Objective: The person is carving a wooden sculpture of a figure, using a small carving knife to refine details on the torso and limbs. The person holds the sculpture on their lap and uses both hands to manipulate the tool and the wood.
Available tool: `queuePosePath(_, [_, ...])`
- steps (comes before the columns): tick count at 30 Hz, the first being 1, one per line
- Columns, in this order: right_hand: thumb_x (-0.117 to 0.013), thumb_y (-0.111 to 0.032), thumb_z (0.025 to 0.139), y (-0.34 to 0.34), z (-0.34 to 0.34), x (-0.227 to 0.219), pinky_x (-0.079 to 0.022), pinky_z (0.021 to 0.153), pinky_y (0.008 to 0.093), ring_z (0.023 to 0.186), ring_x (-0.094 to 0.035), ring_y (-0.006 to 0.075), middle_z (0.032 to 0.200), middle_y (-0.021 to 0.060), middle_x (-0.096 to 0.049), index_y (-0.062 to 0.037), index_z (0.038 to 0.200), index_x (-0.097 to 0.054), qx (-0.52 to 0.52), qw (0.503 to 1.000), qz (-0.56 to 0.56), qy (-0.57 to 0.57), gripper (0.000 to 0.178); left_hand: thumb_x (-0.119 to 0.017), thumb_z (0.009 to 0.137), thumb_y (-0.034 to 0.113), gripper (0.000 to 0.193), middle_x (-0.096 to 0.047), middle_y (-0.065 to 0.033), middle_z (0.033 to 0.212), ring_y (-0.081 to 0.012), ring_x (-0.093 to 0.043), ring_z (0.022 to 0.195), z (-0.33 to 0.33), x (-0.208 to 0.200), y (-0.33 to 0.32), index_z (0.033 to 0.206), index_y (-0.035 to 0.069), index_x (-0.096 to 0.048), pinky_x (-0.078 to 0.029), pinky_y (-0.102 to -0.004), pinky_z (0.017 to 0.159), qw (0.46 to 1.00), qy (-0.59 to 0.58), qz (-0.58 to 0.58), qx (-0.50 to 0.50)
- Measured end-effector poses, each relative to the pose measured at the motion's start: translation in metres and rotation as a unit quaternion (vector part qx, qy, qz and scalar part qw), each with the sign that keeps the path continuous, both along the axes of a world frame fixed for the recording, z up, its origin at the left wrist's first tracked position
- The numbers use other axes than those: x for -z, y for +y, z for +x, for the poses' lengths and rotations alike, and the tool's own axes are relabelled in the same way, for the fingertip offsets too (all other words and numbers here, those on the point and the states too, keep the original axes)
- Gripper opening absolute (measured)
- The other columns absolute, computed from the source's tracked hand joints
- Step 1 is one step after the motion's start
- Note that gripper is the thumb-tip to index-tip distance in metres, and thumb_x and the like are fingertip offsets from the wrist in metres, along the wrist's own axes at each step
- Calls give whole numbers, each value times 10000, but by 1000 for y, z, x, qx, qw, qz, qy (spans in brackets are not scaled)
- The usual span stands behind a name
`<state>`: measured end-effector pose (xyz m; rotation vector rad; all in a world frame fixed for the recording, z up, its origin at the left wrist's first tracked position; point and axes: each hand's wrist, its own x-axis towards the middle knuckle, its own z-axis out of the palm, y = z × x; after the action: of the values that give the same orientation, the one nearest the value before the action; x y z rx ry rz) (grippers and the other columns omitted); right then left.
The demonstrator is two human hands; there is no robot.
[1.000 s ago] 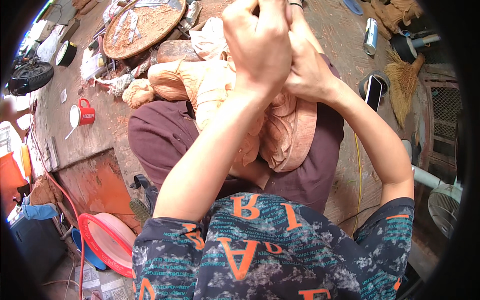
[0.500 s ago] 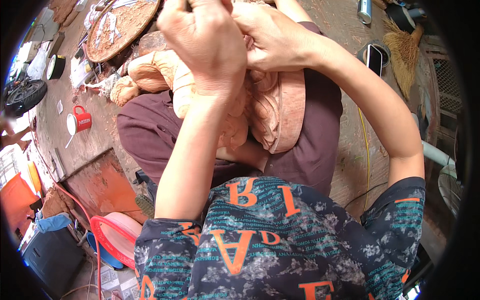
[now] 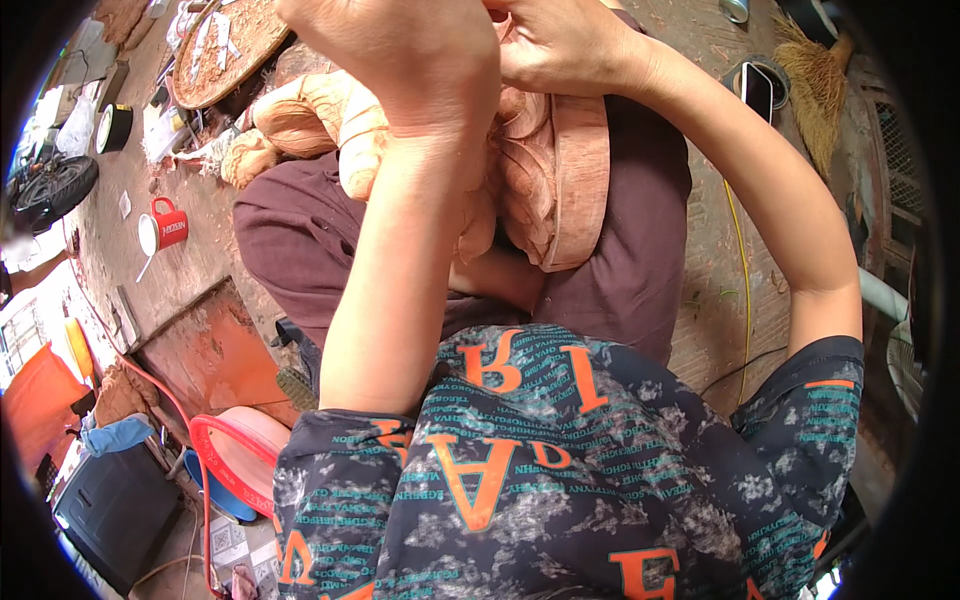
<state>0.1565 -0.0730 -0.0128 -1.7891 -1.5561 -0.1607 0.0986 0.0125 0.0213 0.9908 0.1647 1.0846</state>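
A carved piece of reddish wood [image 3: 578,185] rests across my lap, between my bent legs. Its right part has curled relief and a smooth curved rim; rounded, fold-like carved forms [image 3: 325,115] reach out to the left. Over the top of it, my left hand [image 3: 425,65] is bent at the wrist and looks closed, its fingers cut off by the upper edge. Close beside it, my right hand [image 3: 570,45] has its fingers curled in above the carving. What either hand grips is hidden.
Left of me are a round tray [image 3: 235,55] of wood shavings, a red mug [image 3: 165,228] and a roll of black tape [image 3: 114,128]. A red-rimmed basin [image 3: 240,455] lies lower left. To the right are a phone [image 3: 757,92] and a straw broom [image 3: 812,85].
The view has tipped, so my hands and the carving sit higher in the picture. My left hand's fingers have gone past the upper edge. Both hands remain over the carving.
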Motion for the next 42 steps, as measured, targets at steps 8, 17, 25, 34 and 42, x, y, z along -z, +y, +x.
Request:
queuePosePath(8, [-676, -141, 753, 2, 11, 2, -473, 739, 403, 842, -619, 308, 912, 162, -643, -4, 962, -644, -50, 996, 29, 69, 251, -497, 1024, 240, 394, -364, 63, 546, -42, -287, 449, 0, 0, 11, 651, 120, -457, -192, -233, 421, 992, 44, 54, 109])
queuePosePath(17, [-700, -102, 793, -1, -2, -7, -473, 722, 341, 839, -578, 222, 1018, 100, -627, -11, 1104, -615, 35, 975, -25, 219, 335, -511, 991, 160, 255, -443, 44, 610, -41, -353, 493, 21, 8, 26, 769, 58, -580, -237, -220, 431, 978, 19, 52, 202])
queuePosePath(25, [-624, -76, 811, 5, 3, 6, -485, 751, 346, 799, -588, 220, 908, 93, -636, 22, 1102, -597, 11, 996, 15, 93, 308, -515, 990, 192, 295, -451, 12, 571, -65, -363, 458, 22, 13, 36, 745, 45, -588, -259, -248, 437, 969, 53, 78, 230])
queuePosePath(34, [-625, -94, 876, 0, -17, 8, -511, 786, 290, 1020, -593, 176, 1238, 182, -555, 53, 1089, -606, 114, 989, -66, 70, 259, -530, 971, 192, 271, -533, -30, 615, -123, -462, 548, 14, 26, 37, 778, 18, -608, -360, -282, 503, 975, 64, 146, 153])
queuePosePath(42, [-694, -207, 827, 2, -24, 6, -466, 625, 318, 649, -568, 205, 743, 109, -596, -22, 1036, -649, 117, 987, -26, 110, 283, -564, 897, 167, 195, -524, -68, 643, -196, -493, 590, 7, 24, 32, 767, 22, -562, -390, -336, 560, 973, 55, 185, 123])
